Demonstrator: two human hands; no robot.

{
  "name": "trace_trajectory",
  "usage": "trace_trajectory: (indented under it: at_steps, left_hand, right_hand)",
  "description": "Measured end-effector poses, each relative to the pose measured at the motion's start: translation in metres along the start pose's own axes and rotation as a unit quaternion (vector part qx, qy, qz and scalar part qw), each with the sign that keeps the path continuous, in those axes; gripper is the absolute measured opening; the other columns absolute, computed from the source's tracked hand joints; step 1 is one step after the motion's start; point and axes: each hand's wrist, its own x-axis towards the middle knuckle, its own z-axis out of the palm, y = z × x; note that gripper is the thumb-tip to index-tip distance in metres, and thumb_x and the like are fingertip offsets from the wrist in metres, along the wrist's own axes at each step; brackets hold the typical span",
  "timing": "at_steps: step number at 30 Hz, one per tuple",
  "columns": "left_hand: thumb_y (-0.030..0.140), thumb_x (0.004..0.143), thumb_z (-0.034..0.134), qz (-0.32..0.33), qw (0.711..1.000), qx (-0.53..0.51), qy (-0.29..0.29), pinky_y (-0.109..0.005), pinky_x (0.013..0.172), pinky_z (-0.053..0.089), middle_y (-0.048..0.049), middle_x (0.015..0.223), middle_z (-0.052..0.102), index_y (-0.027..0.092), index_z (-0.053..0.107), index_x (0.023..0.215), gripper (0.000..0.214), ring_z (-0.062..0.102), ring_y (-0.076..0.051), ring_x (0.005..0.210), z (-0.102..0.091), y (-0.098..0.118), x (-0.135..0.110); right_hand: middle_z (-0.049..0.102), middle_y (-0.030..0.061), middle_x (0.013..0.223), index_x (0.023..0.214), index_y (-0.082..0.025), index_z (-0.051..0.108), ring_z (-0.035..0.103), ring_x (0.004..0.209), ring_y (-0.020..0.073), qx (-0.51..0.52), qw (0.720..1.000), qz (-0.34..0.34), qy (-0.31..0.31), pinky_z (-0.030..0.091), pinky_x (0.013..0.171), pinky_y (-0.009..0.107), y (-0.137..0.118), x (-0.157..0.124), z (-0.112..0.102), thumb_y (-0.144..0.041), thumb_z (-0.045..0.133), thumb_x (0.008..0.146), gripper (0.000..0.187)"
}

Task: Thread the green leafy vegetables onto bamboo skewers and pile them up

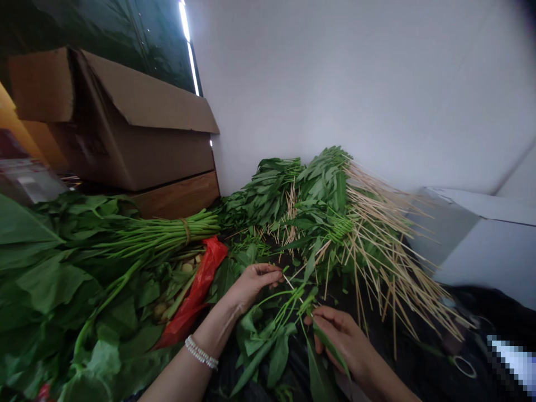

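My left hand (263,277), with a white beaded bracelet on its wrist, is closed in a pinch on one end of a thin wooden skewer (288,281). Along that skewer hang several leafy green stems (288,310), their leaves drooping over a black surface. My right hand (342,338) is closed near the skewer's other end, its fingers on a stem with long narrow leaves; its fingertips are partly hidden by leaf. Just beyond both hands lie heaps of skewered greens (324,187), their bare wooden sticks (389,251) fanning out to the right.
On the left lies a large-leaved bundle with tied green stems (167,231), beside a red plastic bag (213,251). An opened cardboard box (159,153) rests on a wooden board (180,195) behind it. A white wall (355,72) closes the back; a white box (489,240) stands right.
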Motion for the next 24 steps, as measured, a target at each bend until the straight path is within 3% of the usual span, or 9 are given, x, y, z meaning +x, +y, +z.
trace_trajectory:
  at_steps: [8,16,24]
  left_hand:
    - [0.027,0.058,0.086,-0.032,0.999,-0.037,-0.019,-0.021,0.064,0.044,-0.0036,0.069,0.071,0.012,0.072,0.073,0.026,0.060,-0.010,0.063,0.0012,-0.0009,-0.0008]
    - [0.028,0.063,0.082,-0.021,0.999,-0.007,-0.047,-0.021,0.069,0.043,-0.0033,0.071,0.071,0.013,0.072,0.074,0.021,0.059,-0.009,0.063,0.0004,-0.0011,-0.0015]
    - [0.033,0.057,0.084,-0.043,0.996,0.056,-0.060,-0.022,0.066,0.042,-0.0015,0.065,0.069,0.013,0.073,0.069,0.027,0.057,-0.010,0.060,0.0081,-0.0006,-0.0066]
  right_hand:
    - [0.051,-0.0047,0.045,0.075,-0.016,0.057,0.030,0.030,0.0032,-0.010,1.000,0.000,0.017,0.017,0.032,0.018,-0.0059,-0.0021,0.0016,-0.074,0.062,0.062,0.059]
    - [0.050,-0.0038,0.047,0.076,-0.015,0.061,0.039,0.037,0.0060,-0.007,0.999,-0.017,0.028,0.026,0.037,0.018,-0.0053,-0.0004,0.0000,-0.070,0.066,0.062,0.057]
    - [0.049,-0.0057,0.046,0.082,-0.015,0.061,0.034,0.033,0.0045,-0.007,1.000,-0.013,0.023,0.022,0.034,0.018,0.0017,0.0017,0.0020,-0.071,0.063,0.064,0.060]
